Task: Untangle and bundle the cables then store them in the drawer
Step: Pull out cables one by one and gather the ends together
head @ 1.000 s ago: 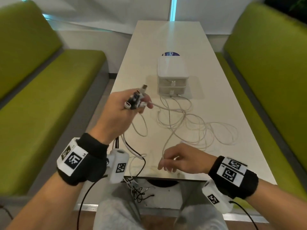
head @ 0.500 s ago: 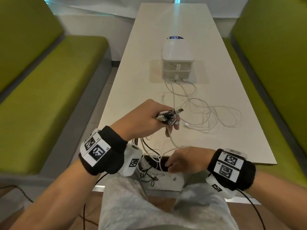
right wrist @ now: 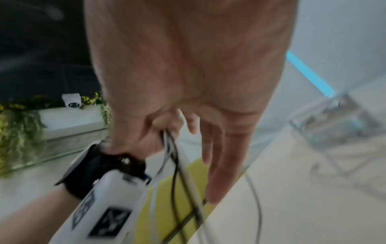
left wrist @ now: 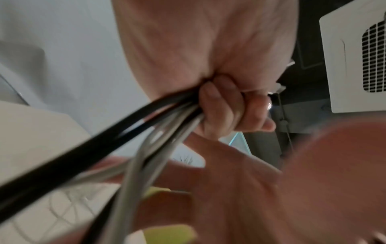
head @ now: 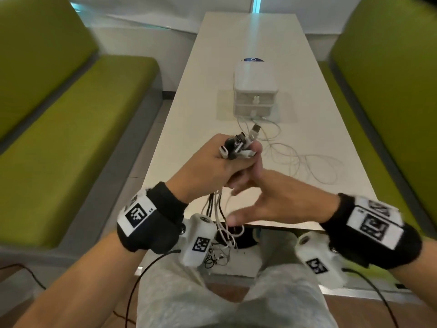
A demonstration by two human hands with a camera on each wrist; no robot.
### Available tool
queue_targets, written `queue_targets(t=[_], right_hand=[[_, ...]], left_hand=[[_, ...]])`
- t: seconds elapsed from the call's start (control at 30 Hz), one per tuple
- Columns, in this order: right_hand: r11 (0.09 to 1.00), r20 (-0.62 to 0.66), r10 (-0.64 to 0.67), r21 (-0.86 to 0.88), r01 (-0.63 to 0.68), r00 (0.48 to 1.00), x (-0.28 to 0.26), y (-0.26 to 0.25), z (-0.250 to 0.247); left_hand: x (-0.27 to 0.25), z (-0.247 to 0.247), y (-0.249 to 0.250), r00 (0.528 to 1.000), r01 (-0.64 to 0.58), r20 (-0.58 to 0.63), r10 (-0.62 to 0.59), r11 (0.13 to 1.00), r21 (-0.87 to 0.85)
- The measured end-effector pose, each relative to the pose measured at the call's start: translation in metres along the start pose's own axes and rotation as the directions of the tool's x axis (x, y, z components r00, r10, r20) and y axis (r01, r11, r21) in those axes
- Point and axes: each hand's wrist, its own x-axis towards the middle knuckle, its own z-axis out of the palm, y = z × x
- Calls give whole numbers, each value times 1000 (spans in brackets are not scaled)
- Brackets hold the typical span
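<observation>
The long white table (head: 212, 67) stands between two green benches (head: 71, 138), and on it, well away from the near edge, is the small white drawer box (head: 256, 91); both of its drawers look closed, so I judge that nothing is stored yet. The cables (head: 305, 166) are only partly collected: a loose heap of thin white loops lies on the table between the drawer box and the hands, and some strands run up to the foot of the box, while other black and white strands hang down over the near table edge toward the lap in a small tangle. The left hand (head: 212, 166) is closed in a fist around several cable ends, and their plugs (head: 238, 145) stick out together above the fingers; in the left wrist view the black and grey strands come out under the curled fingers (left wrist: 221, 105). The right hand (head: 279, 200) is just beside the left one, with straight spread fingers near the hanging strands, and it grips nothing that I can see. It seems the ends are gathered, but the untangling, the winding into a bundle and the storing are all left.
</observation>
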Motion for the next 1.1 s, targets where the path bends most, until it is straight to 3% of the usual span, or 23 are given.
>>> queue_targets(t=[0.07, 0.13, 0.3, 0.37, 0.47, 0.53, 0.6, 0.67, 0.73, 0.8, 1.0, 1.1], right_hand=[[999, -107, -53, -7, 52, 993, 14, -1, 22], [1000, -143, 5, -14, -7, 990, 19, 5, 39], [991, 26, 130, -46, -128, 991, 20, 26, 56], [992, -40, 104, -69, -107, 994, 21, 33, 50], [998, -139, 46, 53, -39, 989, 18, 39, 24], [981, -108, 69, 188, -48, 992, 15, 49, 2], [964, -201, 131, 256, -77, 971, 14, 67, -17], [974, -388, 223, 51, -221, 894, 14, 90, -30], [828, -423, 299, -329, -453, 855, 16, 113, -33], [677, -361, 383, -517, -524, 850, 19, 133, -24], [656, -326, 319, -601, -456, 890, 27, 146, -12], [773, -348, 316, -446, -452, 883, 34, 135, -23]], left_hand=[[3, 6, 5, 998, -48, -35, 45, 997, -62], [5, 5, 10, 992, -105, -77, 96, 987, -124], [13, 1, 13, 960, -202, -219, 175, 973, -109], [16, 6, 13, 957, -178, -242, 162, 983, -49], [23, 8, 10, 949, -132, -288, 128, 991, 4], [27, 5, 5, 950, -82, -305, 68, 996, -34], [29, 0, -4, 952, -15, -305, -10, 997, -79], [30, -3, -13, 949, 17, -311, -53, 993, -117], [32, -3, -20, 943, 34, -322, -82, 988, -151], [34, 1, -25, 932, 61, -344, -110, 987, -152], [46, 1, -42, 915, 150, -364, -173, 984, -92], [55, -1, -54, 896, 162, -404, -185, 983, -92]])
